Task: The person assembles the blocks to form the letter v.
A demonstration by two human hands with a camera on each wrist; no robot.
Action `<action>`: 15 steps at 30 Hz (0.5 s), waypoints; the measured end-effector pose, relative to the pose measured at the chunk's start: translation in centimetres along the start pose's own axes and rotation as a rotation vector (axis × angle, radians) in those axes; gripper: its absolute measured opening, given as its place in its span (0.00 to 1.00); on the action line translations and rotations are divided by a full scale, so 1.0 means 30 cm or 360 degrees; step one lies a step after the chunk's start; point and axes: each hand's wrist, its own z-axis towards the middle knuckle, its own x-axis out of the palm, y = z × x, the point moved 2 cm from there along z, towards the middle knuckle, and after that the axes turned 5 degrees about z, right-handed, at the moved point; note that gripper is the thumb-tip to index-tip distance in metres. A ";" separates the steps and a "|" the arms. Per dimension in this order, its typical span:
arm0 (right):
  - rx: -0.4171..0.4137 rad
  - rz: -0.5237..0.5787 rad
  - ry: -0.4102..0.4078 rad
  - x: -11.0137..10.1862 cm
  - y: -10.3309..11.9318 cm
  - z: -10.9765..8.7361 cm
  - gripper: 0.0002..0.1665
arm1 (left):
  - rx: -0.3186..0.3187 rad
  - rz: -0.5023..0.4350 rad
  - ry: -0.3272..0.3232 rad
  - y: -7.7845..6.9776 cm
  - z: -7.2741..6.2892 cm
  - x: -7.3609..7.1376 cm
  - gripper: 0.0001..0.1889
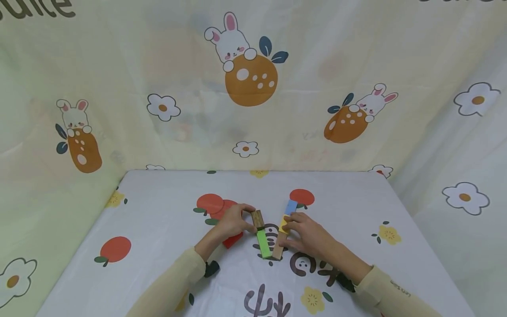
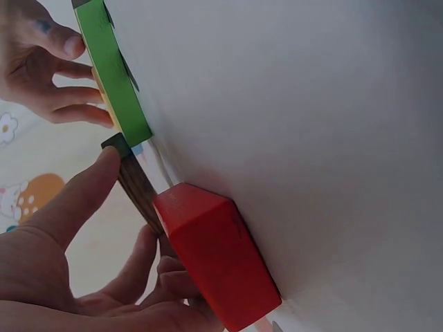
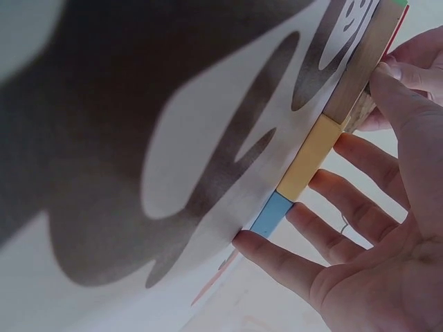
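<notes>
- While the left hand (image 1: 231,222) pinches a dark brown block (image 1: 257,219) between thumb and fingers, the right hand (image 1: 310,233) lies spread, holding nothing, its fingertips against the blocks beside it.
- Seen from the head, the blocks form a narrow V on the cloth-covered bench (image 1: 158,220): a green block (image 1: 263,243) on the left and a tan block (image 1: 280,245) on the right, near ends meeting.
- Along the V's right side, a yellow block (image 3: 309,155) and a blue block (image 3: 271,214) continue the tan one end to end; fingers partly cover the yellow block in the head view, while the right wrist view bares its long side.
- At the green block's far end sits the dark brown block; whether they touch is unclear.
- A red block (image 2: 225,256), partly hidden in the head view, shows plainly in the left wrist view, just beside the left hand.
</notes>
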 end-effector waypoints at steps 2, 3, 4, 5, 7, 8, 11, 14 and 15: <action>-0.0001 0.0003 -0.0004 -0.001 0.000 0.000 0.28 | 0.0002 -0.0006 0.0001 0.000 0.002 0.001 0.30; -0.0003 0.0002 -0.0007 -0.001 0.001 0.000 0.28 | 0.0000 -0.0011 0.0002 0.000 0.002 0.001 0.30; -0.0003 0.0003 -0.0008 -0.001 0.001 0.000 0.28 | 0.0004 -0.0007 0.0003 0.000 0.002 0.001 0.30; -0.0001 0.0002 -0.0008 -0.001 0.001 0.000 0.28 | 0.0011 0.0003 0.0005 0.001 0.002 0.001 0.30; 0.0004 0.0004 -0.0006 -0.002 0.002 0.000 0.28 | 0.0021 0.0017 0.0008 0.001 0.001 0.001 0.30; 0.0006 0.0002 -0.0005 -0.002 0.002 0.000 0.28 | 0.0030 0.0027 0.0009 0.001 0.000 0.001 0.30; 0.0014 0.0001 0.0002 -0.002 0.003 0.000 0.28 | 0.0044 0.0044 0.0012 0.002 -0.001 0.002 0.30; 0.0016 0.0003 0.0005 0.000 0.002 -0.001 0.28 | 0.0040 0.0047 0.0014 0.004 -0.001 0.005 0.30; 0.0017 0.0004 0.0005 0.001 0.001 -0.001 0.28 | 0.0032 0.0043 0.0015 0.004 -0.002 0.005 0.30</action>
